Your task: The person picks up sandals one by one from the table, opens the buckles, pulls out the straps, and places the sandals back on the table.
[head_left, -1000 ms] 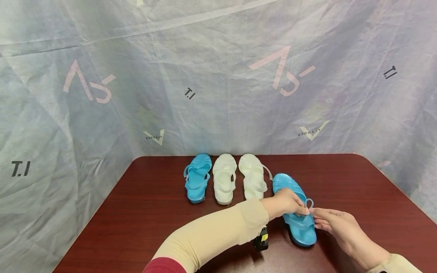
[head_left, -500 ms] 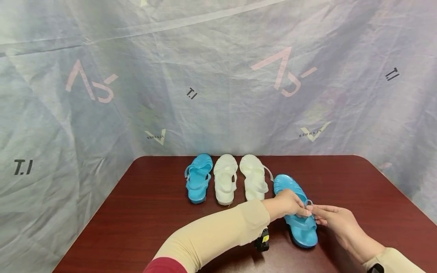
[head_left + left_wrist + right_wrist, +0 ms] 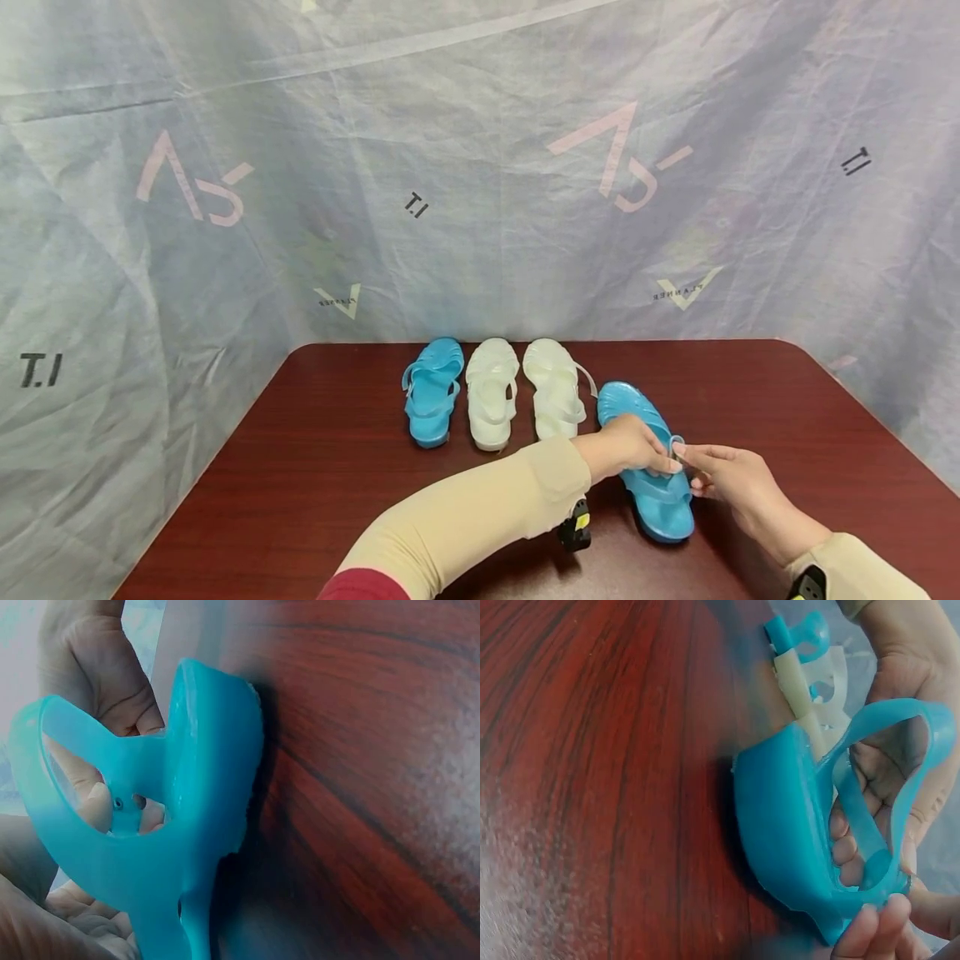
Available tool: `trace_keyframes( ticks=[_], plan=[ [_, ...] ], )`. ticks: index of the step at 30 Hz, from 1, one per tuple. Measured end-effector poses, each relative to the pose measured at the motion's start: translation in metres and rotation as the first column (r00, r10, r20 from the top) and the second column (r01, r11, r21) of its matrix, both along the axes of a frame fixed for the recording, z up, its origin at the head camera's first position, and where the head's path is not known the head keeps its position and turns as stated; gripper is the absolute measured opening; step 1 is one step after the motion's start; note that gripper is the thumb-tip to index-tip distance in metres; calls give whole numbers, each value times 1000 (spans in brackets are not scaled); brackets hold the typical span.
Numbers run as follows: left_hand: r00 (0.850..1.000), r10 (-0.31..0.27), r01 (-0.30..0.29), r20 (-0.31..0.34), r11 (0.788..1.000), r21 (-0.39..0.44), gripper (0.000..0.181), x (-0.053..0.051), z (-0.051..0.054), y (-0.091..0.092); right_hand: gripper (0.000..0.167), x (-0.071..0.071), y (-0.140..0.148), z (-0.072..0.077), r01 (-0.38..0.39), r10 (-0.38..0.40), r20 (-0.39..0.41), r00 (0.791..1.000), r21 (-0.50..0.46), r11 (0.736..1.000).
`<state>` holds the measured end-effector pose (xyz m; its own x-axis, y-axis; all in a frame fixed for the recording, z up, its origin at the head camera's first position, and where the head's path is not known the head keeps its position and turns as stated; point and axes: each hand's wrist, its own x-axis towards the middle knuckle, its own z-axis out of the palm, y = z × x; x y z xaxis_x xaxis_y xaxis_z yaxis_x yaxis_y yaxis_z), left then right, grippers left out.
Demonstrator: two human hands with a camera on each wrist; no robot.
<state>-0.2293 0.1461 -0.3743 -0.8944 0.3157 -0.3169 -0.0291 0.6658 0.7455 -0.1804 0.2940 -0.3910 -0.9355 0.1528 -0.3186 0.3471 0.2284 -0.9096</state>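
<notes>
A blue jelly sandal point(image 3: 663, 518) lies sole down on the table, toe pointing away and slightly left. My left hand point(image 3: 628, 444) reaches over it and pinches its strap by the inner edge of the opening. From the right, my right hand point(image 3: 738, 485) pinches the thin ankle strap point(image 3: 677, 440), which curves up in a small loop between both hands. The left wrist view shows the heel band point(image 3: 71, 802) standing up in front of the fingers. In the right wrist view, fingertips point(image 3: 891, 911) press at the strap's side; the buckle itself is mostly hidden.
Another blue sandal point(image 3: 431, 404) and two white sandals, one in the middle point(image 3: 491, 429) and one nearer the hands point(image 3: 553, 375), stand in a row toward the back of the dark red table point(image 3: 300, 492). A printed grey cloth point(image 3: 480, 167) hangs behind.
My right hand has shifted slightly forward and left along the strap, and the loop looks smaller. The left hand keeps its hold, and the sandals stay in place.
</notes>
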Motion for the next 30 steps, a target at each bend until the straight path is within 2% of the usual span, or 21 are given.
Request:
trace_keyframes(
  ticks=[6, 13, 17, 21, 26, 30],
  plan=[
    [1000, 5, -5, -13, 1000, 9, 16, 1, 1, 0, 55, -7, -6, 7, 11, -9, -31, 999, 58, 998],
    [999, -30, 30, -16, 1000, 2, 17, 1, 0, -3, 57, -11, -3, 15, -73, 73, 3, 997, 38, 997],
    [999, -36, 36, 23, 999, 16, 15, -2, 2, -4, 66, -11, 9, 22, -114, 116, -11, 993, 141, 983],
    [999, -23, 22, 46, 999, 38, 13, -2, 2, -4, 71, -10, 22, 29, -117, 123, -14, 992, 227, 967],
    [999, -7, 6, 33, 999, 44, 13, 1, 3, -5, 69, -6, 22, 31, -152, 172, -49, 984, 276, 949],
    [1000, -25, 25, -2, 1000, 19, 13, 1, 1, -4, 63, -5, 14, 28, -175, 206, -86, 975, 273, 946]
  ],
)
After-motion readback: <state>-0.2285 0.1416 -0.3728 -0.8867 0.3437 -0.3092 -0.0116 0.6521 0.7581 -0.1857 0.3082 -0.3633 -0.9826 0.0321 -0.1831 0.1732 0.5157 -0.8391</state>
